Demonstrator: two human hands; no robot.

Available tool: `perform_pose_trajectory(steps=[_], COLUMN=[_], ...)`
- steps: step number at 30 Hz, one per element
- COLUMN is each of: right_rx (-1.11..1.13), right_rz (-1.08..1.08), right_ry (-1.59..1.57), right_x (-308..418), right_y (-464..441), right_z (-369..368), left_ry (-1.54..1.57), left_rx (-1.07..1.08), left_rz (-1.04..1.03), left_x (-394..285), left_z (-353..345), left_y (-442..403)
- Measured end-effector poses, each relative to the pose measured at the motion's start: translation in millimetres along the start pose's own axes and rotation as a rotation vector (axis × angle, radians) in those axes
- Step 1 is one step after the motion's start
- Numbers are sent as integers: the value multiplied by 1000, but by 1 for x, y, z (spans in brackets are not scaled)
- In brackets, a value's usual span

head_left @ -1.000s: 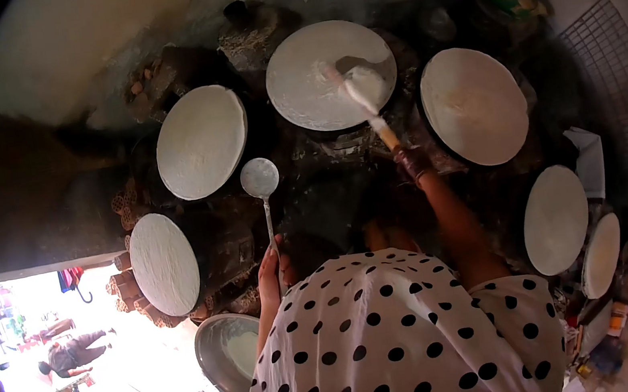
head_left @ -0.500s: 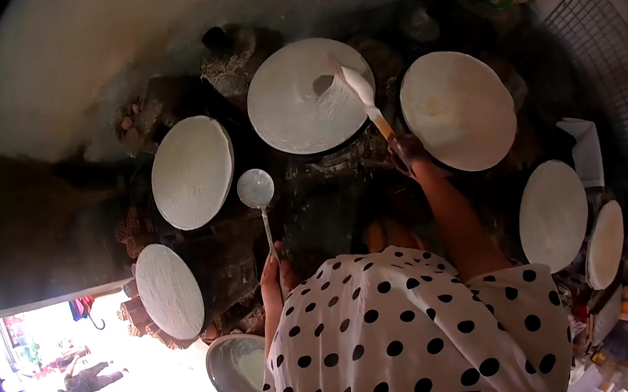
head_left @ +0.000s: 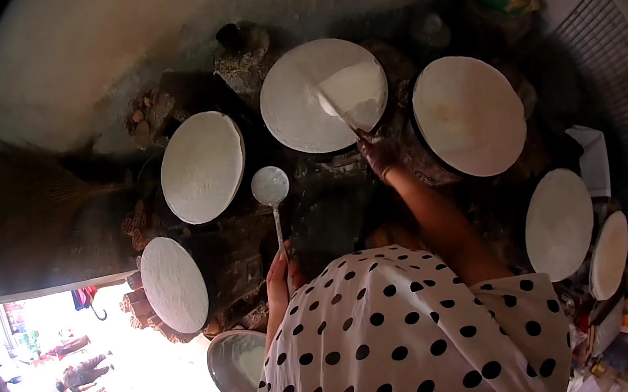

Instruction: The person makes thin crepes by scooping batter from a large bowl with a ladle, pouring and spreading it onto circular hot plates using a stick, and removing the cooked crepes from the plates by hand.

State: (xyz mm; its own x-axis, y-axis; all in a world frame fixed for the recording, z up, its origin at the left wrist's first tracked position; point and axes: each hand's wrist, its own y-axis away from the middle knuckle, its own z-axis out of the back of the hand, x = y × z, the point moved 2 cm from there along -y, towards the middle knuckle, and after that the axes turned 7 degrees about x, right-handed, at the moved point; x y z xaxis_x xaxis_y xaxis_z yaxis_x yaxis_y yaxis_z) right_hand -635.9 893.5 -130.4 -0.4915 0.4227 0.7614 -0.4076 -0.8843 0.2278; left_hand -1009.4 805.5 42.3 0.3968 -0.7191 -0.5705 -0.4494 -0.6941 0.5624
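Observation:
My left hand grips the long handle of a metal ladle, its round bowl held out over the dark gap between the pans. White residue coats the ladle. My right hand is closed around the handle of a spatula whose white-coated blade rests on the round middle pan. A thin white layer covers that pan, and a wetter, brighter patch of batter lies on its right half, beside the blade.
More round white-topped pans stand around me: left, lower left, right, lower right. A metal bowl with white liquid sits at lower left. Firewood is stacked nearby; a person is outside.
The spatula has swept left and down across the middle pan, and my right hand moved left with it. A bright batter patch now covers the dark spot. The ladle stays in my left hand.

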Motion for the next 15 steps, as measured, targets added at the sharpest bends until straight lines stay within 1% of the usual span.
perform_pose_trajectory(steps=[2, 3, 4, 5, 6, 7, 8, 9, 10, 11, 12, 13, 14, 15], right_rx=[38, 17, 0, 10, -22, -57, -52, -62, -70, 2, -96, -53, -9, -7], right_rz=[50, -203, -455, -457, -326, -186, -189, -40, 112, -351, -304, -169, -39, -43], right_ry=[14, -143, -295, -287, -208, -130, -128, -206, -283, -375, -277, -236, -198, -193], right_x=[-3, 27, 44, 21, -19, -41, -43, -40, -31, 48, -1, -23, -40, -63], right_y=[-11, 12, 30, 26, 16, 10, 8, 0, -3, 29, -6, -19, -24, -25], right_z=[12, 53, 75, 56, 24, 11, 16, 24, 34, 85, 63, 52, 43, 35], left_ry=[-63, -113, -105, -148, -195, -189, -207, -228, -228, -305, -381, -374, -447, -520], left_rx=[25, 51, 50, 31, 11, 8, 57, 109, 107, 140, 174, 168, 149, 135], left_rz=[1, -5, -8, 3, 19, 18, 36, 53, 52, 79, 109, 111, 127, 141], left_x=[-1, -1, -1, -1, -1, 1, 2, 2, -1, -1, -3, -6, -9, -13], left_z=[8, 10, 7, 4, 1, 1, 0, -2, -4, -8, -13, -21, -29, -38], left_y=[-3, -6, -8, -7, -7, -11, -16, -23, -33, -43, -54, -66, -80, -94])
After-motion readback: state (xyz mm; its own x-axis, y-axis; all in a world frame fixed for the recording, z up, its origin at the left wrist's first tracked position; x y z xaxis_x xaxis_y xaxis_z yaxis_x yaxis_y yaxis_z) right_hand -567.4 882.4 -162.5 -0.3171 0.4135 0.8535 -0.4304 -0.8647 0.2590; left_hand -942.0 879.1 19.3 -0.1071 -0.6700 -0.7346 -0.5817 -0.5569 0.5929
